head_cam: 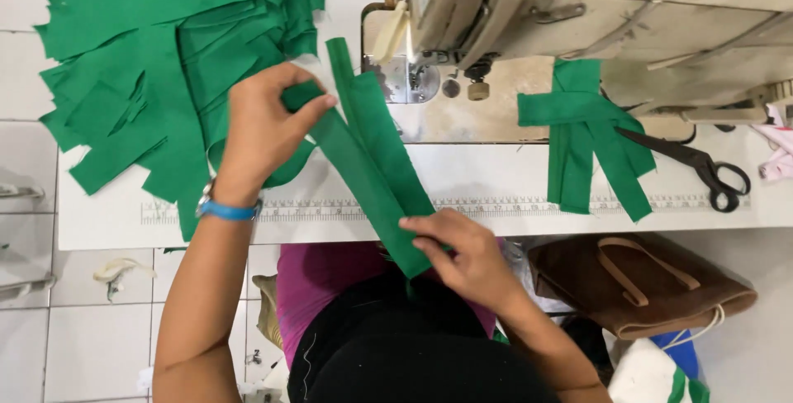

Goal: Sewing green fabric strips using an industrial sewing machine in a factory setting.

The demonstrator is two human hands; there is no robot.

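Both hands gripped the long folded green fabric strip [372, 163] over the white desk [496, 172] edge, left hand [264, 130] pinching its upper end, right hand [462, 254] its lower; the layers risked slipping askew.

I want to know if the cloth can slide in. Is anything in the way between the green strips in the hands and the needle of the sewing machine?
Nothing visible blocks it. The folded green strips, held by the left hand and right hand, already point toward the sewing machine's needle area, with only bare table between.
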